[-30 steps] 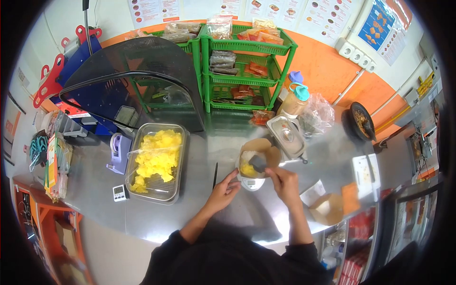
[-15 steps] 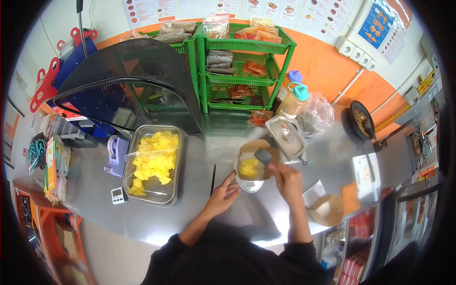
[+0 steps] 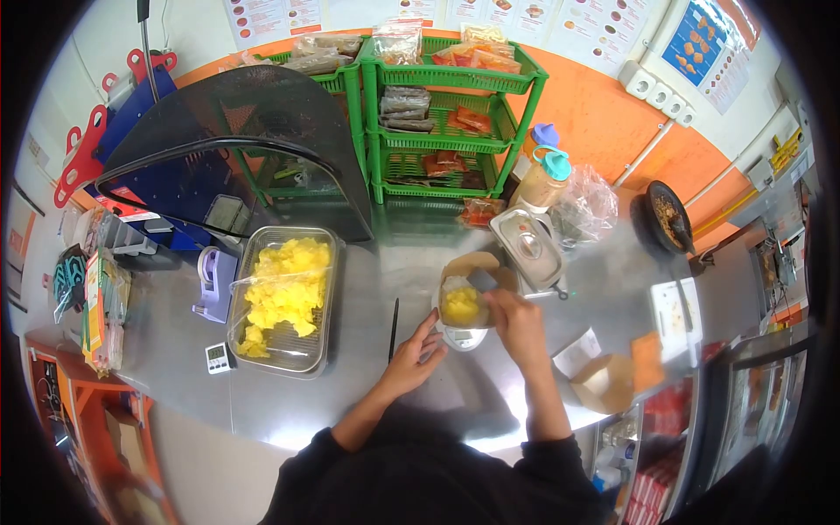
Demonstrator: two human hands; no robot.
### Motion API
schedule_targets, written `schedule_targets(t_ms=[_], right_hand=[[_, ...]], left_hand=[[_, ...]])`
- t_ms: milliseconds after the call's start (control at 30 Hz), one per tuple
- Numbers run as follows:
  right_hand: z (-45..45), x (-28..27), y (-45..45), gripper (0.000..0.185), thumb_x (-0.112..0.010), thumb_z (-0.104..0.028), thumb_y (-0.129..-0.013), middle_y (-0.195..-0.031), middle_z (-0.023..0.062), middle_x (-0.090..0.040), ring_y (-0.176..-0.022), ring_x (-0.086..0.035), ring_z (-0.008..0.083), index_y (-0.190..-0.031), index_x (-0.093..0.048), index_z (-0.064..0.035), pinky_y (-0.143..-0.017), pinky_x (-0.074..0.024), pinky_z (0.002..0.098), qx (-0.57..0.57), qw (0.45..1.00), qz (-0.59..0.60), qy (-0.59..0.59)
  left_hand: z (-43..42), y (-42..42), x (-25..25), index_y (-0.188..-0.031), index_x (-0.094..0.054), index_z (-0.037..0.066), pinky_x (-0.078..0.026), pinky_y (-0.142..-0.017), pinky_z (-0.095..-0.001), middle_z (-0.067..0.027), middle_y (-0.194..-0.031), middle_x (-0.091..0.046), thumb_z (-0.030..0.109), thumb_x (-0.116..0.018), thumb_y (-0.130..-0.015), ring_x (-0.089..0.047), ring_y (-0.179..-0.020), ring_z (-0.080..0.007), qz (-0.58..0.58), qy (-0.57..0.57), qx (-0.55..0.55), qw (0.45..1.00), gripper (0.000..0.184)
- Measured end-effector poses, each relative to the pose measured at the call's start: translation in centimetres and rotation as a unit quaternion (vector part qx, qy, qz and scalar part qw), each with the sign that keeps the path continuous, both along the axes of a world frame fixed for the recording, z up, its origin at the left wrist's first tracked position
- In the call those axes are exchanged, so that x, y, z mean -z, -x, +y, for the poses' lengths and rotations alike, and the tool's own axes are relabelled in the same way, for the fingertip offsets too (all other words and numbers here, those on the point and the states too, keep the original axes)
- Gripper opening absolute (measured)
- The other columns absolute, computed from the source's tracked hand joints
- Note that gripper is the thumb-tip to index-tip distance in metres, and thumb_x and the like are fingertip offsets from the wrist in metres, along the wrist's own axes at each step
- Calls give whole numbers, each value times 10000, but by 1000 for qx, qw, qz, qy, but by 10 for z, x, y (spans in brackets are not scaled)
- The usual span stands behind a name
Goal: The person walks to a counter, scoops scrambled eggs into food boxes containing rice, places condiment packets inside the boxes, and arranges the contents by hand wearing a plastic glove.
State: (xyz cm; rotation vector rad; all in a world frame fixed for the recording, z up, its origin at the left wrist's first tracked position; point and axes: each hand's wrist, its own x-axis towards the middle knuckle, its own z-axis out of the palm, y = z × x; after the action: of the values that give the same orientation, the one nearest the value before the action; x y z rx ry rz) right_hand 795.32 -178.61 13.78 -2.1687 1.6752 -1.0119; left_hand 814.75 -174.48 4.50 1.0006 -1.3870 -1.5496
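A brown paper food box (image 3: 473, 262) stands unfolded on a white kitchen scale (image 3: 464, 339). Inside it are white rice and a mound of yellow, egg-like food (image 3: 460, 306). My right hand (image 3: 522, 328) is closed round the handle of a dark grey flat-bladed spatula (image 3: 481, 279), whose blade is over the right part of the box. My left hand (image 3: 414, 357) lies low at the box's left side, fingers stretched out, the fingertips at its edge and holding nothing. A clear plastic tub (image 3: 325, 337) of the same yellow food (image 3: 289, 284) is to the left.
A lidded steel container (image 3: 530, 249) sits behind the scale, near a sauce bottle (image 3: 541, 185). A second paper box (image 3: 604, 385) lies right. A timer (image 3: 218, 358), tape dispenser (image 3: 215, 284) and thin black stick (image 3: 394, 328) are left. Green racks (image 3: 446, 136) stand behind.
My right hand has shifted slightly left and down towards the box, with the spatula blade a little lower. My left hand has stayed almost still at the box's side.
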Motion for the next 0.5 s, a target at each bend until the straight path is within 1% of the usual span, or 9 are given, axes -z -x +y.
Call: schedule_targets(t_ms=[33, 167, 233, 500], right_hand=[[0, 0, 0, 104, -632, -122, -852, -725, 163, -636, -602, -618, 344, -853, -624, -18, -514, -475, 397, -6, 1000, 6, 14], [5, -9, 0, 107, -639, -120, -847, -723, 162, -639, -601, -620, 338, -843, -627, -13, -517, -478, 390, -5, 1000, -3, 19], [7, -12, 1, 79, -649, -64, -828, -753, 182, -623, -626, -597, 359, -884, -654, -8, -562, -469, 373, 7, 1000, -22, -18], [4, -6, -1, 94, -651, -79, -830, -752, 182, -624, -627, -602, 352, -889, -654, -5, -558, -466, 374, 6, 1000, -21, -19]], left_hand=[[0, 0, 0, -1462, -182, 59, -422, -1005, -389, -189, -1463, -311, 83, -568, -897, -496, -1211, -321, -2, 2, 0, 1000, 684], [0, -1, -2, -1461, -189, 57, -415, -1010, -388, -193, -1462, -312, 91, -575, -895, -489, -1221, -323, -24, 10, -9, 1000, 686], [0, -1, -1, -1460, -191, 57, -412, -1012, -388, -195, -1458, -319, 93, -577, -893, -489, -1221, -325, -26, 11, -13, 1000, 686], [-2, 1, -1, -1458, -200, 54, -395, -1026, -381, -206, -1436, -351, 113, -585, -891, -480, -1233, -319, -46, 16, -6, 999, 688]])
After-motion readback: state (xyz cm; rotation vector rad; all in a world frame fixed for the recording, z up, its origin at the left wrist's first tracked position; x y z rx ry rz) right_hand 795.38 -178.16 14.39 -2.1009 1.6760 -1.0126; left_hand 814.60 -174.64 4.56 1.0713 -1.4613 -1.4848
